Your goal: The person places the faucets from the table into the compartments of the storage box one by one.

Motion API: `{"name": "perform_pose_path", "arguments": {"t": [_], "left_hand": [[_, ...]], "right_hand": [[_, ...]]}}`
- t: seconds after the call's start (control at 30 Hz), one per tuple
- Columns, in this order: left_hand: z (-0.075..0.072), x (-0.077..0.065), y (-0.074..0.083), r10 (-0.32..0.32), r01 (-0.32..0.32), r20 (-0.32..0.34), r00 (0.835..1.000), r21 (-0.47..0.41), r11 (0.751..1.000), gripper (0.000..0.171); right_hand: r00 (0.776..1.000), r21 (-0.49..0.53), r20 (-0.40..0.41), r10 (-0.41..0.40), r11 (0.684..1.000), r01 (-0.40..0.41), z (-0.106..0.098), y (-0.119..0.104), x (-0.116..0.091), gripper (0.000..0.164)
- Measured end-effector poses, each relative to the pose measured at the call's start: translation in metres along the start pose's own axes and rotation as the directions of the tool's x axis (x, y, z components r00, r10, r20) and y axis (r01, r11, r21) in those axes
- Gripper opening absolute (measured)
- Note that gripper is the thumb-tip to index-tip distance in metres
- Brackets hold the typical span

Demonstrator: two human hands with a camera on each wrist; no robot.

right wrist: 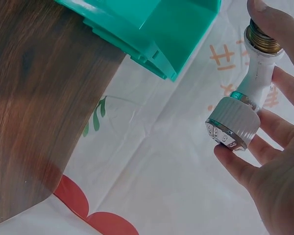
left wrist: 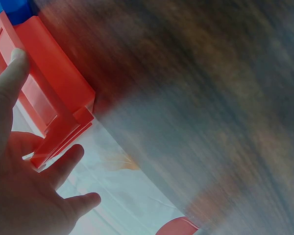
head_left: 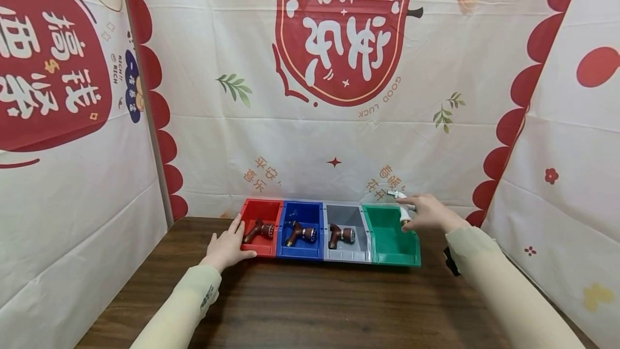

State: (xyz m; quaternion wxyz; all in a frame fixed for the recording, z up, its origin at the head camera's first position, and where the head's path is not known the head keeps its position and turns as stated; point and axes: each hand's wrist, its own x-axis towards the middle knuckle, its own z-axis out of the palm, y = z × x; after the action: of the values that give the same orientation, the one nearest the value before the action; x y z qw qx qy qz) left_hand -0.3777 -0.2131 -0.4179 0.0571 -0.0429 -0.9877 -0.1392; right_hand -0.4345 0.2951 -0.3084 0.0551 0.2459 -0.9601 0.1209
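My right hand [head_left: 428,211] holds a white faucet [head_left: 404,213] over the right rear of the green bin [head_left: 387,233]. In the right wrist view, the thumb is at its brass threaded end and the fingers lie along the ribbed white knob [right wrist: 233,122]. My left hand [head_left: 227,244] touches the red bin [head_left: 249,211] at its left front corner. Its thumb lies on the front part and the other fingers are spread beside the left wall, as the left wrist view shows. A brown faucet [head_left: 260,229] lies inside the red bin.
Joined to the red bin in a row are a blue bin [head_left: 310,211] and a grey bin [head_left: 346,214], then the green one. Brown faucets lie in the blue and grey bins. The dark wooden table [head_left: 310,306] meets printed cloth walls [head_left: 310,144] at the back and sides.
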Motion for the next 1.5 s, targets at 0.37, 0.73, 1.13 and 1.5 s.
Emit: {"name": "perform_pose_path", "arguments": {"t": [0.37,0.73,1.13,1.5], "left_hand": [[-0.001,0.000,0.000,-0.001,0.001,0.001,1.000,-0.004,1.000,0.099],[-0.003,0.000,0.001,-0.004,0.004,0.001,1.000,-0.017,1.000,0.099],[0.001,0.001,0.000,-0.005,0.005,-0.003,1.000,-0.004,1.000,0.099],[0.000,0.001,0.000,-0.007,0.007,0.004,1.000,-0.001,1.000,0.099]], "right_hand": [[1.000,0.017,-0.002,-0.006,1.000,0.006,0.006,0.001,0.004,0.077],[1.000,0.010,-0.001,0.000,1.000,0.000,0.010,0.000,0.007,0.077],[1.000,0.015,0.008,-0.010,1.000,0.010,0.013,-0.001,0.010,0.076],[0.999,0.008,0.015,-0.035,0.999,0.034,0.017,0.000,0.011,0.078]]}}
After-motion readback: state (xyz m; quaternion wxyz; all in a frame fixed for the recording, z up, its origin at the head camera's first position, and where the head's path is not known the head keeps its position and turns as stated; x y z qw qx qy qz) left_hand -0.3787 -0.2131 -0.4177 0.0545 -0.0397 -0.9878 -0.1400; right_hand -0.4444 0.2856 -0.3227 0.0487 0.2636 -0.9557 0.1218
